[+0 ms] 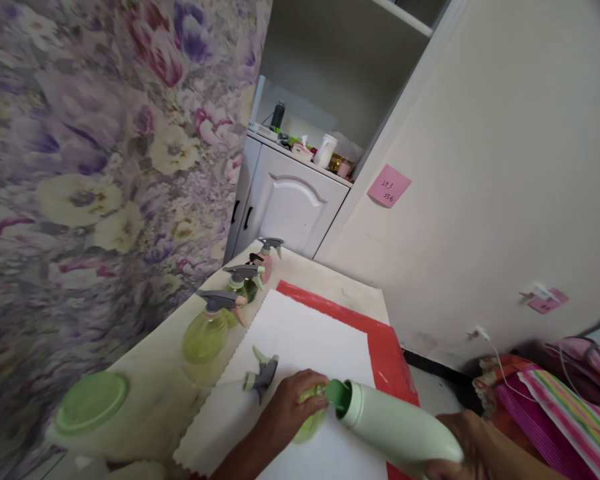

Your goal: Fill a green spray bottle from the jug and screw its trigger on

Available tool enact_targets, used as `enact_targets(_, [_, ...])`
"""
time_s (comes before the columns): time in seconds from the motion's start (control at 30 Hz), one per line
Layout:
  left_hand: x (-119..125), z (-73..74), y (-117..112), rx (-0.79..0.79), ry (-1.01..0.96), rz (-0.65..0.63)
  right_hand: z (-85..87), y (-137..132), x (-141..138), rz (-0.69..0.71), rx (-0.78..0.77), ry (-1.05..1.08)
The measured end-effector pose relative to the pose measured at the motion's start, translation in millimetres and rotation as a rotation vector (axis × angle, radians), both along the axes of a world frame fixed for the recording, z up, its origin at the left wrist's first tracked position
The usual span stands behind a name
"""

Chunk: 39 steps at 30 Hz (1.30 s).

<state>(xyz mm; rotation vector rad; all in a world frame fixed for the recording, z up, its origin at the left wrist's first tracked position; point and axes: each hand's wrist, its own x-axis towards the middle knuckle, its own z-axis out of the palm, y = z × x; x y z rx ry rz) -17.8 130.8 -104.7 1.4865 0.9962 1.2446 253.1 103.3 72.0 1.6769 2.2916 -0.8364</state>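
My left hand (296, 400) is closed round the neck of a small see-through yellow-green bottle (310, 427) over the white sheet (300, 327). My right hand (467, 440) grips the base end of a pale green bottle (397, 423), tilted with its open mouth towards the small bottle. Between the two mouths shows a darker green piece (337, 395); whether it is a funnel or a spout I cannot tell. Left of my left hand, a loose grey and green spray head (263, 375) lies on the sheet.
Several spray bottles with grey heads (205, 333) stand along the table's left side. A green round-lidded container (91, 403) is near left. Red material (387, 353) lies under the white sheet. Wall at right, cabinet (290, 193) behind, colourful fabric (565, 413) lower right.
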Motion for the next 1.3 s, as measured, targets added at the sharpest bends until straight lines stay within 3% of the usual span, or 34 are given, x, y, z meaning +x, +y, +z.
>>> enact_targets(0.47, [1,-1.1,0,0.009,-0.005,-0.011,7.6,0,-8,0.041,-0.044,0.05])
enact_targets(0.77, [4,-0.5,-2,-0.006,-0.003,0.01,-0.8,4,5,0.07,-0.038,0.066])
enact_targets(1.3, [5,2.1,-1,0.011,0.007,-0.007,8.1,1,-5,0.054,-0.019,0.003])
